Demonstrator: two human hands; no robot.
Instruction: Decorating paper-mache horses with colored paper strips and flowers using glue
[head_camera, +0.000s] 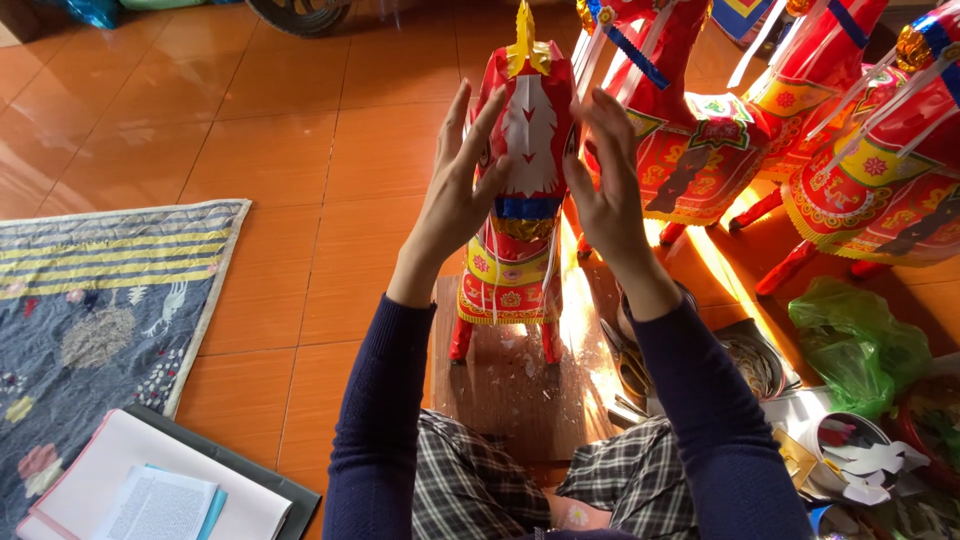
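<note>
Centre of frame, upper half: a red paper horse (520, 200) stands on a wooden board (500, 390) on the orange tiled floor (280, 150). Both hands are on its head and neck.

Left hand (462, 185): fingers spread, palm flat against the left flank of the neck, not pinching anything. Right hand (605, 190): fingers spread and slightly curled, fingertips touching the right edge of the head. Neither hand closes around the figure; it is cradled between them.

The white mane strip (528, 135) runs down the middle between the hands.

Judgement on doing this well: thin paper shell, so pressure should stay light and equal from both sides; smoothing from the strip's centre outward avoids creases. The legs should stay flat on the board.

Upper right: more finished red horses (850, 150). Right edge: green plastic bag (855, 345). Lower left: patterned mat (100, 320) and papers (150, 495).
</note>
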